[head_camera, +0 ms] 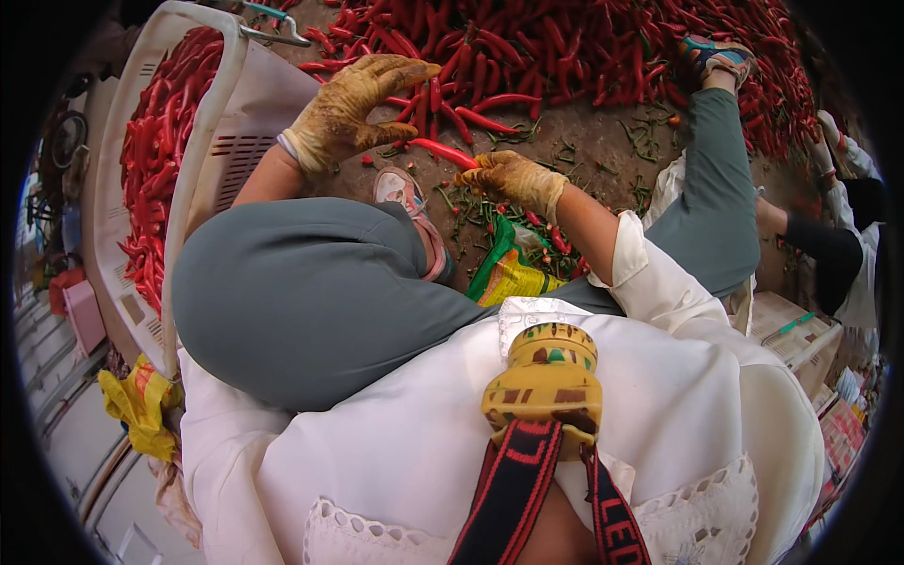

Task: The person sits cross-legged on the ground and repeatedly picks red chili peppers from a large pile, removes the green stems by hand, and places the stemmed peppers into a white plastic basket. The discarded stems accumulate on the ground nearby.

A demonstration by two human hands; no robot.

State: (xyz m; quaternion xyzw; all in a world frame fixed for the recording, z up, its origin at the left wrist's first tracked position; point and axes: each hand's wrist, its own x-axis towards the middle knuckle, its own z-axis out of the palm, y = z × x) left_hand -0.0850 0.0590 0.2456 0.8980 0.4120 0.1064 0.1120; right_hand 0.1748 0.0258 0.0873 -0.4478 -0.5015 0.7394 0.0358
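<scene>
My right hand [514, 180], in a stained yellowish glove, pinches a red chili pepper [445, 152] near one end. The pepper points left towards my left hand [357, 106]. That hand wears a similar stained glove and is open, thumb and fingers apart, with no pepper visible between them. Beyond both hands spreads a large pile of red chili peppers [537, 49] on the ground. Close beside my left wrist stands a white plastic crate [272, 92] holding many red peppers [169, 155].
Green stems [639, 145] litter the concrete ground [565, 131]. A green and yellow bag [512, 268] lies between my legs. A metal hook-like tool with a teal handle [267, 10] is at the crate's far rim. Another person's gloved hands [823, 145] are at right.
</scene>
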